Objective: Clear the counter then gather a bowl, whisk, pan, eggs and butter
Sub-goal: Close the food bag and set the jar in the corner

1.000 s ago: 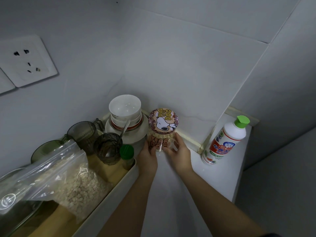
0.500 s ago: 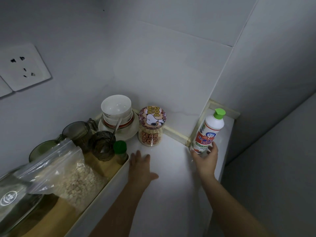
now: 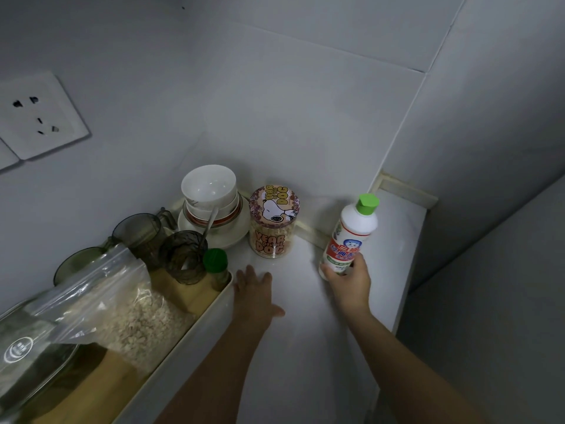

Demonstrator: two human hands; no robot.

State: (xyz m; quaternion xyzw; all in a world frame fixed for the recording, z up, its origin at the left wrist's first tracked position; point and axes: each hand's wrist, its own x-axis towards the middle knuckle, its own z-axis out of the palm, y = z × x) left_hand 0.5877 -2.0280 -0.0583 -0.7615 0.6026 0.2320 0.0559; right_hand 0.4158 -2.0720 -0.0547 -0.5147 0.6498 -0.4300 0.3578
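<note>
**A:** What has the right grip got?

**B:** The right grip (image 3: 348, 283) is curled round the lower part of a white plastic bottle with a green cap and a red-and-green label (image 3: 354, 231). The bottle leans, with its cap tipped away and to the right. The fingers hide its base, so I cannot tell whether it touches the tabletop.

**A:** And the other?

**B:** The left grip (image 3: 253, 296) lies palm down on the pale stone-look tabletop (image 3: 305, 347), fingers straight and spread, holding nothing.

**A:** What stands around them?

**B:** Beyond the left grip, and left of the right one, stands a clear round jar with a pink cartoon-dog lid (image 3: 273, 221). Just left of the jar is the stack of white ceramic bowls (image 3: 209, 191), set on a white plate (image 3: 232, 237).

Just beside the left grip's left edge runs a long cream tray (image 3: 183, 341). It carries these things:
- a small green-capped bottle (image 3: 216, 261)
- a dark ribbed glass (image 3: 182, 261) with a metal spoon (image 3: 209, 224) in it
- smoky green glass mugs (image 3: 137, 234)
- a clear zip bag of oats (image 3: 122, 307)

**A:** And the room?

**B:** Grey-white wall tiles (image 3: 305, 117) meet in a corner. A yellowish sealing strip (image 3: 312, 235) runs along their foot. A white wall socket (image 3: 39, 117) sits high to the left.
</note>
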